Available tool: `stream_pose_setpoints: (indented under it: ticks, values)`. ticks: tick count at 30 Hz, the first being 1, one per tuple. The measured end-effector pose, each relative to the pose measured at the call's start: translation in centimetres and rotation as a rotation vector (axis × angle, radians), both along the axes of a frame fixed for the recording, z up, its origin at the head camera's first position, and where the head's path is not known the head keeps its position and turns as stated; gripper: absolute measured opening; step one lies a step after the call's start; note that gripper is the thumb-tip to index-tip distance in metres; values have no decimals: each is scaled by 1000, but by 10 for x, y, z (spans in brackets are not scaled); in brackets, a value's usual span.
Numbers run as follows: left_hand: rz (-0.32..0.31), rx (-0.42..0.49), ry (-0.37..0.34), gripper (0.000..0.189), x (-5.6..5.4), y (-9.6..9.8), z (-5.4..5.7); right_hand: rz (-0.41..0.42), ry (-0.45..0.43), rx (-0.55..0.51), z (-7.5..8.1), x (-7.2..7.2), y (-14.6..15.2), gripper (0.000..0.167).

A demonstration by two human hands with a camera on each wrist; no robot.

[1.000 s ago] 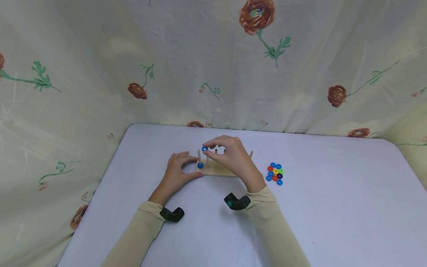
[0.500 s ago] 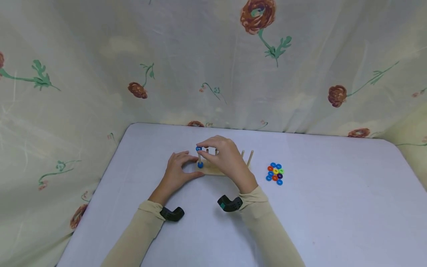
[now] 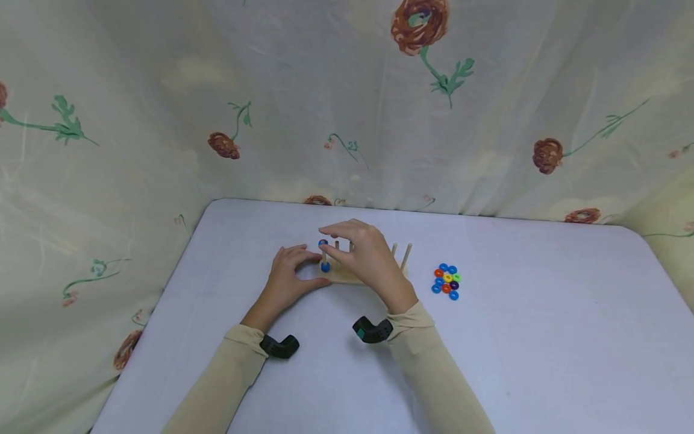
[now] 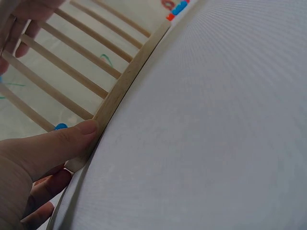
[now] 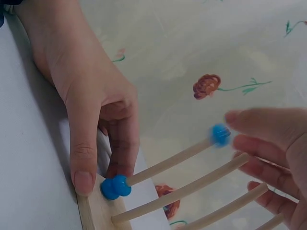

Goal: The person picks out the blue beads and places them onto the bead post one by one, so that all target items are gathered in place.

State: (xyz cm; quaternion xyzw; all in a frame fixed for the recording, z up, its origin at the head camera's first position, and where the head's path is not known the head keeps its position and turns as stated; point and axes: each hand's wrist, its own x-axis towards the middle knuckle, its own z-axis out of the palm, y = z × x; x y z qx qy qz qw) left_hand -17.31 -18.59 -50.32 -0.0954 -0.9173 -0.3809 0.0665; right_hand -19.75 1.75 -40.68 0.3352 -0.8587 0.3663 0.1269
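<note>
A wooden peg board [image 3: 344, 278] with a row of upright pegs stands on the table. My left hand [image 3: 287, 274] grips its left end, the thumb on the front edge in the left wrist view. At the foot of the leftmost peg sit blue rings [image 5: 115, 187]. Another blue ring [image 5: 220, 135], blurred, is around the top of that same peg. Beside it is my right hand [image 3: 365, 256], thumb and fingers spread apart and off the ring in the right wrist view. My right hand hides part of the middle pegs in the head view.
Several small rings [image 3: 447, 278] in blue, red, yellow, green and dark purple lie in a cluster right of the board. The white-covered table [image 3: 542, 313] extends to the right. A flowered curtain [image 3: 303, 90] hangs behind its far edge.
My right hand has moved left with the blue ring to the leftmost peg. Its fingers have since parted and let the ring go at the peg's top. My left hand has stayed put.
</note>
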Motion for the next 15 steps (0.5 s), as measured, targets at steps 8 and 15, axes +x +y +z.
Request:
stream_pose_setpoints:
  ticks: [8, 15]
  values:
    - [1, -9, -4, 56, -1, 1, 0, 7, 29, -49, -1, -1, 0, 35]
    - [-3, -3, -6, 56, -1, 0, 0, 10, 26, -53, -1, -1, 1, 34]
